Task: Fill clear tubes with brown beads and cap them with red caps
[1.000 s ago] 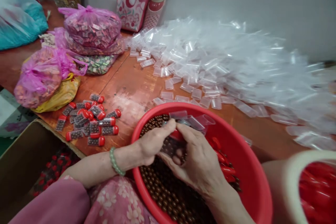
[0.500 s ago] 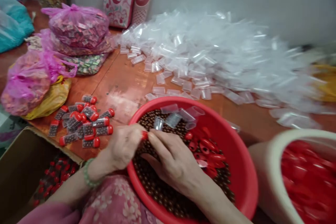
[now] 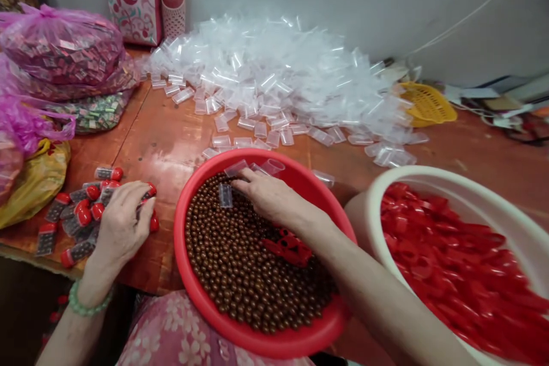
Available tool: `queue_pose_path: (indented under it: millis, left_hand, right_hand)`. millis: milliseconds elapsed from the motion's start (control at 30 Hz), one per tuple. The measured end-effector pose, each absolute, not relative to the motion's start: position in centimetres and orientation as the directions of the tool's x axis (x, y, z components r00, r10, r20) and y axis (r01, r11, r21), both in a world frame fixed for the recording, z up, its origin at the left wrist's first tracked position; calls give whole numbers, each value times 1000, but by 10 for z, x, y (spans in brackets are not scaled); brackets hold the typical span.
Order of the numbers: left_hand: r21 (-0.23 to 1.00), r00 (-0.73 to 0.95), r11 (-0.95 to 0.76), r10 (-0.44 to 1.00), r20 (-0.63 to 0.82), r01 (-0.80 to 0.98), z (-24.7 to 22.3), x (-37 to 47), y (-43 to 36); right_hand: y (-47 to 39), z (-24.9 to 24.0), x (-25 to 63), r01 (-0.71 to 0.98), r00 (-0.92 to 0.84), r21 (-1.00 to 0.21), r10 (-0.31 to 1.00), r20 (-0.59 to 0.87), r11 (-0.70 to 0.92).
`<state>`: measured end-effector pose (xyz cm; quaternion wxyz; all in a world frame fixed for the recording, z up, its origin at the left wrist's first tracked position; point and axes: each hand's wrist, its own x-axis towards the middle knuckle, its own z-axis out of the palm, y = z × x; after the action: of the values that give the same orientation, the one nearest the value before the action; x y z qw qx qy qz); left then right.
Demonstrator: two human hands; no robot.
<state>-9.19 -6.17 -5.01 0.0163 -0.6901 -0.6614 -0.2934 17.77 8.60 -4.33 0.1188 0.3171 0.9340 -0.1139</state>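
A red basin (image 3: 182, 240) holds brown beads (image 3: 249, 274), several red caps (image 3: 289, 247) and a few clear plastic tubes (image 3: 225, 195). My right hand (image 3: 268, 194) reaches into its far side, fingertips among the tubes; whether they grip one is hidden. On the table left of the basin lies a pile of filled tubes with red caps (image 3: 79, 211). Over the pile's right part is my left hand (image 3: 124, 220), a green bracelet at its wrist. Its fingers curve over a capped tube, thumb apart, and a firm grip cannot be made out.
A heap of clear tubes (image 3: 274, 74) covers the table's back. At the right stands a white bucket (image 3: 377, 211) of red caps. Pink bags (image 3: 60, 51) lie at the left, near a patterned bag (image 3: 137, 6) and a bottle (image 3: 173, 0). A yellow basket (image 3: 429, 104) is behind.
My hands have parted from a capped tube held between them above the basin. The left went to the pile, the right to the basin's far side. The view has shifted right.
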Motion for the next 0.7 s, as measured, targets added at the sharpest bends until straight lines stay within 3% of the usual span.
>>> queue_pose_path:
  millis: [67,133,233,300,500,700]
  left_hand:
    - [444,37,-257,894,446,858,-40,-69,-49]
    - [449,242,-405,894,376,797,-33,-47,-32]
    - [334,592,-617,784,187,713,-32,-21,-2]
    - [266,702,-690,709,67,673,-37,-10,17]
    - [158,749,-733,636,-186,662,-46,8,49]
    - [165,669,-653,686,-284,739,-38,21,57]
  right_hand:
    - [88,-45,173,607,-767,-104,547,-335,788]
    - [90,-47,171,578,-782,-80,522,-340,812]
    - [92,-50,173,534,-806,-54,489,-333,844]
    - [95,-51,175,523,-811,-48,479,-336,851]
    - [94,-50,181,508,-803,-8,470,-366,861]
    - [71,-58,184,402,-842,-17,362,-401,915]
